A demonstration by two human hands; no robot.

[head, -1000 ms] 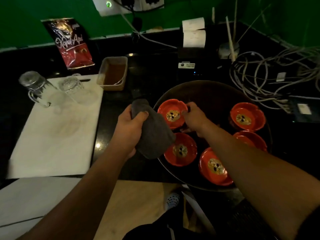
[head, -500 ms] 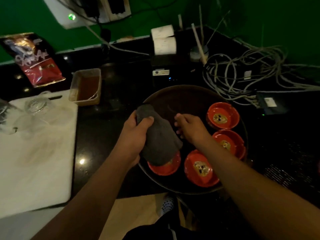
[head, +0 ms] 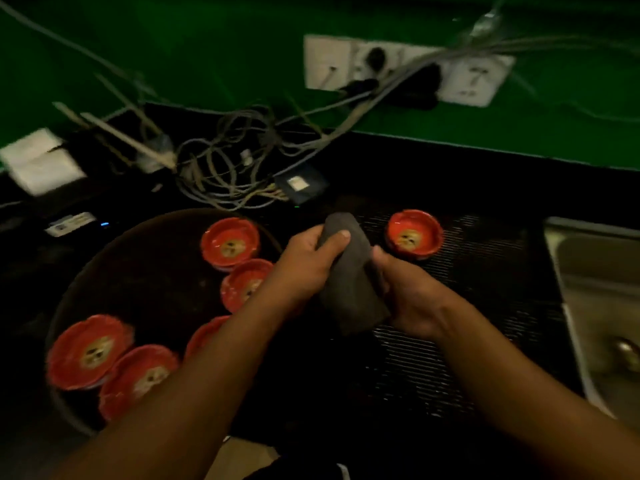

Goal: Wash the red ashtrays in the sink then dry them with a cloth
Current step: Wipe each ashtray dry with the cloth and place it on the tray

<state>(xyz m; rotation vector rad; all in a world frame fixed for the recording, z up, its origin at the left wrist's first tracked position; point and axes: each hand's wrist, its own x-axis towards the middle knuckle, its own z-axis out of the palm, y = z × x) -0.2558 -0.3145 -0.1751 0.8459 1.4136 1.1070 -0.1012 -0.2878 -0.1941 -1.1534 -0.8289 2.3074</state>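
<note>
Several red ashtrays with a yellow skull print lie in a round dark tray [head: 145, 271], among them one at the back [head: 230, 244] and one at the front left [head: 90, 351]. Another red ashtray [head: 414, 237] sits alone on the black ribbed mat [head: 485, 306] to the right. Above the mat's left edge, my left hand [head: 304, 265] grips the top of a grey cloth [head: 349, 282]. My right hand [head: 408, 299] holds the cloth's lower side from the right. The cloth hides whatever may be inside it.
A metal sink [head: 602, 306] lies at the right edge. A tangle of cables [head: 235, 168] and a small dark box [head: 301, 185] sit behind the tray, below wall sockets [head: 401, 71] on the green wall. A white receipt printer roll [head: 38, 164] is at the far left.
My view has swung right. Both hands have moved from over the tray to the mat's edge. My right hand, which was reaching among the ashtrays, now holds the cloth together with my left.
</note>
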